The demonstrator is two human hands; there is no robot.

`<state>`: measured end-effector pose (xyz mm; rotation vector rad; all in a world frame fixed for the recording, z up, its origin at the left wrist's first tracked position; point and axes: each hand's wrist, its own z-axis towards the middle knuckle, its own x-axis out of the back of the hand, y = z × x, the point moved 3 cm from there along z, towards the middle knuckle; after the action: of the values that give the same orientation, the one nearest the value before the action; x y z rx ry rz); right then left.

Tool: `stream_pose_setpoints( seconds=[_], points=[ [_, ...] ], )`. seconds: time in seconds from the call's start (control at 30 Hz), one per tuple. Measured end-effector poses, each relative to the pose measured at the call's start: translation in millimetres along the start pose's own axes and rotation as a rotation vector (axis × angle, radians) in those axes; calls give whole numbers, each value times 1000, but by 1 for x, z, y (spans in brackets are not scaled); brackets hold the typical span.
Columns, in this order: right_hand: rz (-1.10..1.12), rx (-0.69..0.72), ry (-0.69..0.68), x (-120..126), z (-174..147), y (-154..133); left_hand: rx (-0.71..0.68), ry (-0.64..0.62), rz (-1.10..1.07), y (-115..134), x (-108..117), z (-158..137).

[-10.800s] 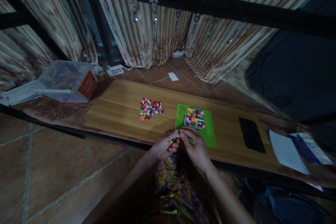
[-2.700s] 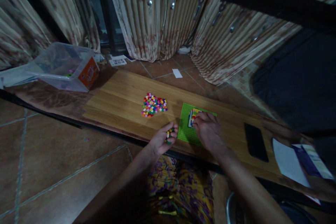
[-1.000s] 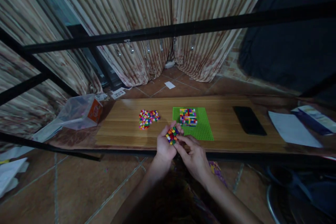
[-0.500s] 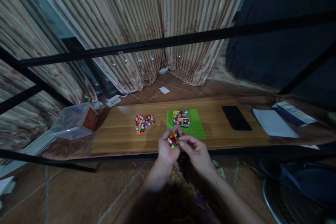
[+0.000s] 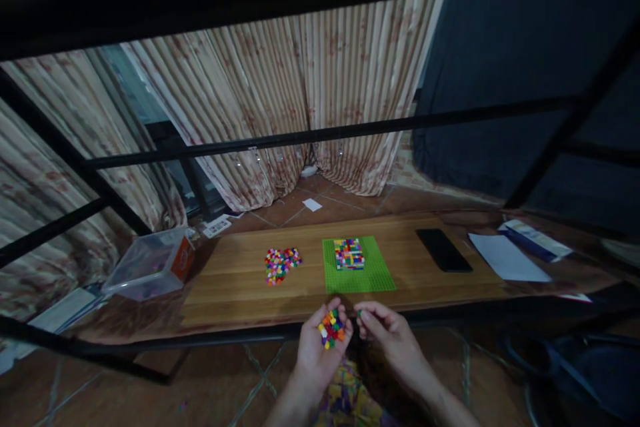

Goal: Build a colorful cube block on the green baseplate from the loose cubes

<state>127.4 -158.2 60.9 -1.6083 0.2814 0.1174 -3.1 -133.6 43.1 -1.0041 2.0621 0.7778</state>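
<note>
My left hand (image 5: 319, 345) is cupped palm up near the table's front edge, cradling a handful of small coloured toy bricks (image 5: 331, 329). Just right of it, my right hand (image 5: 389, 335) pinches a small green toy brick (image 5: 360, 313) between thumb and forefinger, apart from the handful. Beyond the hands lies a green baseplate (image 5: 379, 273). A multicoloured block built of bricks (image 5: 349, 254) stands on its upper left part. Left of the baseplate, a pile of loose bricks (image 5: 281, 265) is spread on the wooden board (image 5: 235, 280).
A black phone or tablet (image 5: 443, 250) lies right of the baseplate, with a white sheet (image 5: 509, 257) beyond it. At the far left stands a clear plastic box (image 5: 150, 263) with an orange label. A black metal bar (image 5: 300, 140) crosses in front of the curtains.
My right hand has drawn away from the left palm, taking the green brick with it. The whole scene sits lower in view, as the camera has tilted up.
</note>
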Motion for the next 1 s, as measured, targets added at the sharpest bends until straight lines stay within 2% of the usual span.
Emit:
stream_pose_setpoints(
  seconds=[0.2, 0.47, 0.63, 0.87, 1.0],
  points=[
    [64, -43, 37, 19, -23, 7, 30, 60, 0, -16, 16, -18],
    [69, 33, 74, 36, -32, 3, -48, 42, 33, -21, 13, -42],
    [66, 74, 55, 48, -19, 5, -88, 36, 35, -23, 14, -50],
    [31, 174, 116, 57, 11, -21, -37, 39, 53, -21, 10, -49],
    [119, 140, 99, 55, 23, -28, 5, 43, 76, -16, 8, -42]
  ],
)
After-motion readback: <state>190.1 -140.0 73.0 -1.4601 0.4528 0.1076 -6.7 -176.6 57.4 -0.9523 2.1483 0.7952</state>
